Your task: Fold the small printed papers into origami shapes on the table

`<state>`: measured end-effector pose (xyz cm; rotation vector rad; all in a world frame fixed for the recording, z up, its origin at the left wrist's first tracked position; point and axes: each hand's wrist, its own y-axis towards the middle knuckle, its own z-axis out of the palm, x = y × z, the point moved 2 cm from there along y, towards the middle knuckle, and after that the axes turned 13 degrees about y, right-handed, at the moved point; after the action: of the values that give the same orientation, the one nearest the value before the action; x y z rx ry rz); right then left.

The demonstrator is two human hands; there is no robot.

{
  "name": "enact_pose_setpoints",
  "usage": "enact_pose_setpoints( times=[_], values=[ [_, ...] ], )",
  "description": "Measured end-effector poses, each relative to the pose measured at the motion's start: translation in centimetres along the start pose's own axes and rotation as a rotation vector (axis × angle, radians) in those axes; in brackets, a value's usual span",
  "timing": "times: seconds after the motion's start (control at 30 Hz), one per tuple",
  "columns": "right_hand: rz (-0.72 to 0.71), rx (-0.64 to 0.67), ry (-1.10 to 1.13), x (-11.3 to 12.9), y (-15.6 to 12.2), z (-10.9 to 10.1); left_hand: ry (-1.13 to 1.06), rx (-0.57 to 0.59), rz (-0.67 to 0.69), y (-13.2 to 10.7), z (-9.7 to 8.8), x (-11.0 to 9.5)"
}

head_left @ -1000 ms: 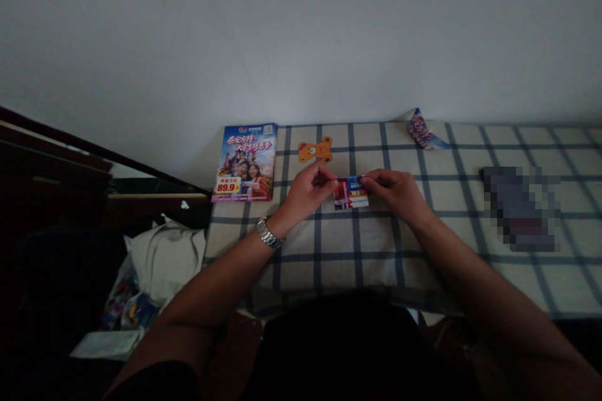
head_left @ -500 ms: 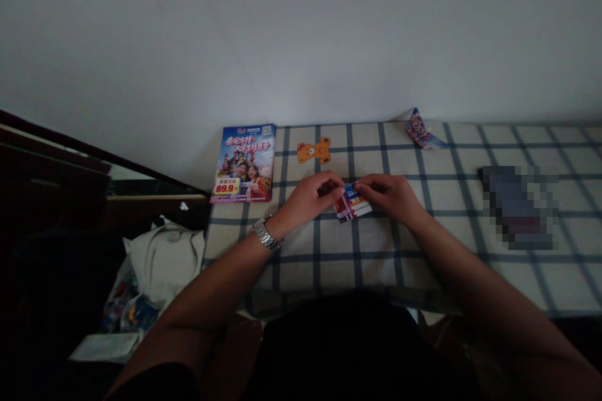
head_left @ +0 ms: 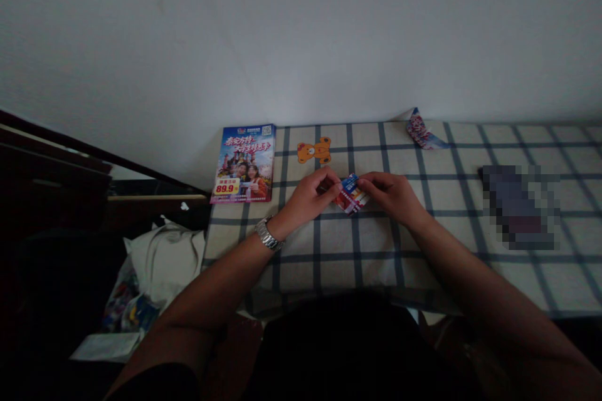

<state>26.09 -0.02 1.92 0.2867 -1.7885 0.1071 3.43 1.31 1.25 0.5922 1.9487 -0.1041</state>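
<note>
A small printed paper piece (head_left: 350,194), red, white and blue, is held between both hands just above the checked tablecloth (head_left: 376,244). My left hand (head_left: 308,195), with a metal watch on its wrist, pinches its left side. My right hand (head_left: 392,195) pinches its right side. The paper is tilted and partly folded, with one corner pointing down.
A colourful leaflet (head_left: 244,163) lies at the table's far left corner. An orange bear-shaped cutout (head_left: 314,151) lies behind my hands. A folded paper strip (head_left: 422,130) rests near the wall. A blurred dark object (head_left: 520,207) lies to the right. Bags and cloth (head_left: 160,260) sit beside the table on the left.
The paper piece lay flat and rectangular a second ago; it has since been turned and folded between my fingers. Both hands have drawn slightly closer together.
</note>
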Motion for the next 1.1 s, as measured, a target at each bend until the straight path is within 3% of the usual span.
enact_pose_setpoints(
  times=[0.37, 0.7, 1.1],
  values=[
    [0.027, 0.172, -0.035, 0.46, -0.22, 0.16, 0.077, 0.077, 0.024, -0.34, 0.43, -0.44],
    [0.050, 0.053, 0.020, 0.12, 0.01, -0.14, 0.097, -0.048, 0.010, -0.07, -0.17, -0.54],
    [0.037, 0.045, -0.011, 0.33, 0.09, -0.51, 0.133, -0.072, -0.009, 0.04, -0.25, -0.31]
  ],
)
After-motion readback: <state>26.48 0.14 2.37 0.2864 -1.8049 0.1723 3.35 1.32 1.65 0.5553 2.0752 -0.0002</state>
